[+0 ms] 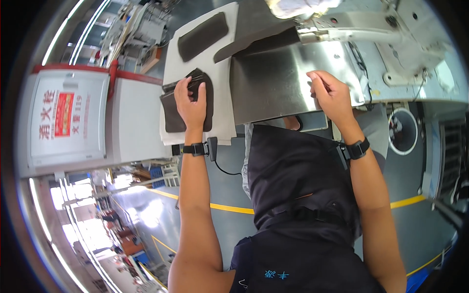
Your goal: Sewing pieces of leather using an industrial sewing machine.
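My left hand [191, 105] rests on a stack of dark brown panels [171, 113], of cloth or leather. Its thumb stands apart from the fingers, and the fingertips touch the upper panel near a folded-looking edge. Under the stack lies a pale sheet [223, 97]. Over the shiny metal plate [273, 83], my right hand [332, 95] is curled with thumb and forefinger together. What it holds, if anything, is too small to tell. Another dark panel [202, 36] lies flat farther up, and a longer dark piece [264, 44] reaches toward the sewing machine [361, 29].
A white cabinet [68, 117] with red piping stands to the left. Cables [359, 61] run along the plate's right side. A round white-rimmed bin [403, 131] is on the floor at right. Yellow lines [229, 209] cross the grey floor behind me.
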A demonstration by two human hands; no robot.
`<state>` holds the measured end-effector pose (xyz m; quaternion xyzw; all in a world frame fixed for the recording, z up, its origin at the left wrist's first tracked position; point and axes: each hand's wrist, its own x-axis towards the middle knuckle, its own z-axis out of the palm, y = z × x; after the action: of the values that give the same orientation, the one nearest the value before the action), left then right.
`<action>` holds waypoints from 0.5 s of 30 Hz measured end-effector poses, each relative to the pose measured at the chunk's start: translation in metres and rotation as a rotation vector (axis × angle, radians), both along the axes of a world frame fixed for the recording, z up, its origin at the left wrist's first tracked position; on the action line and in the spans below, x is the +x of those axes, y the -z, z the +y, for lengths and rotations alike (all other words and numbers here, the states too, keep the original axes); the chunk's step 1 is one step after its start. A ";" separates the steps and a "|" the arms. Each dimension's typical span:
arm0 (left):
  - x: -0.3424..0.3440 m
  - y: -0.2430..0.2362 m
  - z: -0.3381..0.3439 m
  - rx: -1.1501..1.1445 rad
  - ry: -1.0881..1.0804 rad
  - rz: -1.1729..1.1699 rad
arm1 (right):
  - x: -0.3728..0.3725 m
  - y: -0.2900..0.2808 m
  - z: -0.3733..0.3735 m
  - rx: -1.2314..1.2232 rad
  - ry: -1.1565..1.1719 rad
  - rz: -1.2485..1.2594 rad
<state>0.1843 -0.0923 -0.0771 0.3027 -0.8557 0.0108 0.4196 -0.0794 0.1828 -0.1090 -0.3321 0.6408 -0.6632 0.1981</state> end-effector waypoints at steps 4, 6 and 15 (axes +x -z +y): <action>0.011 -0.006 0.008 0.111 -0.037 0.052 | 0.004 0.003 -0.006 0.013 -0.025 0.013; 0.018 -0.005 0.009 0.126 -0.032 0.069 | 0.005 0.002 -0.007 0.020 -0.041 0.016; -0.005 -0.015 0.012 0.068 -0.074 0.095 | -0.012 -0.005 -0.001 0.084 0.009 -0.002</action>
<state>0.1793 -0.0804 -0.0624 0.3486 -0.8229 -0.0172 0.4483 -0.0913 0.1820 -0.1044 -0.3201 0.6695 -0.6368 0.2093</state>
